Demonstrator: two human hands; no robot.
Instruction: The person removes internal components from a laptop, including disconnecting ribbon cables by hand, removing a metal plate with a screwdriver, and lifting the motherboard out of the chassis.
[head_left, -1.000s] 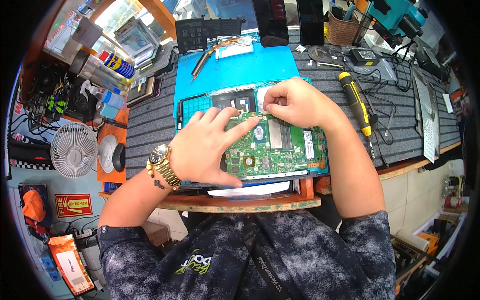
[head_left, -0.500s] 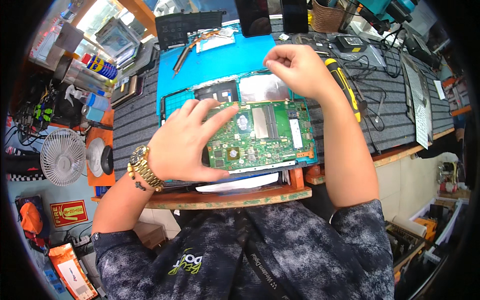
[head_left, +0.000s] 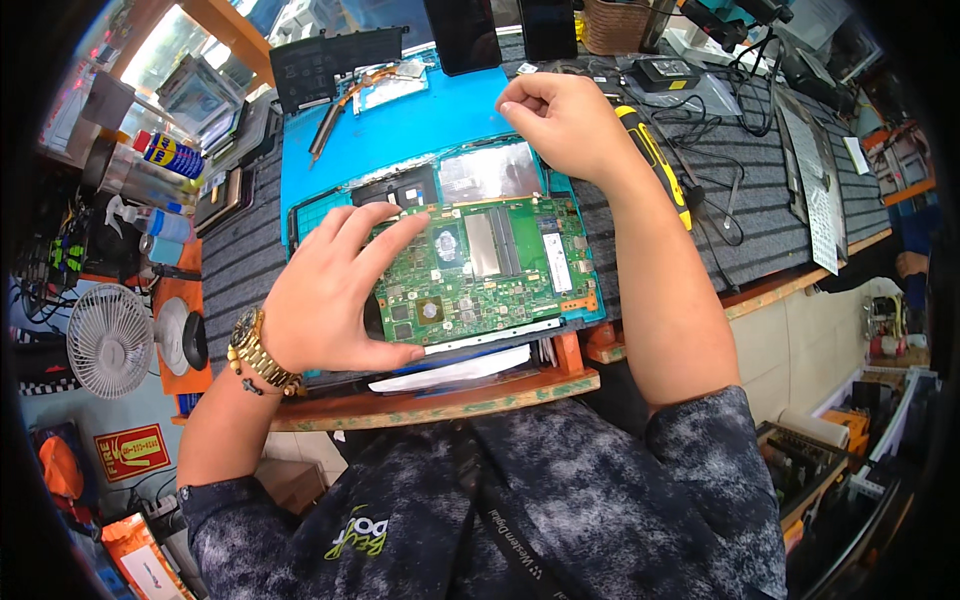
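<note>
A green laptop motherboard lies over the front part of an opened laptop base with a blue rim. My left hand spans the board's left side, fingers on its back edge and thumb at the front edge. My right hand hovers behind the board's right half, its fingers curled in and thumb pressed to them. Whatever those fingers may hold is too small or hidden. Under it shows a silvery panel in the base. Behind lies the blue laptop lid, with a copper heat pipe on it.
Right of my forearm lies a yellow-and-black screwdriver near tangled black cables. A power adapter sits farther back. A black laptop battery rests at the back left. The wooden bench edge runs in front; a small fan stands left.
The whole scene has shifted left and slightly up in the picture. Both hands keep almost the same pose over the motherboard and laptop.
</note>
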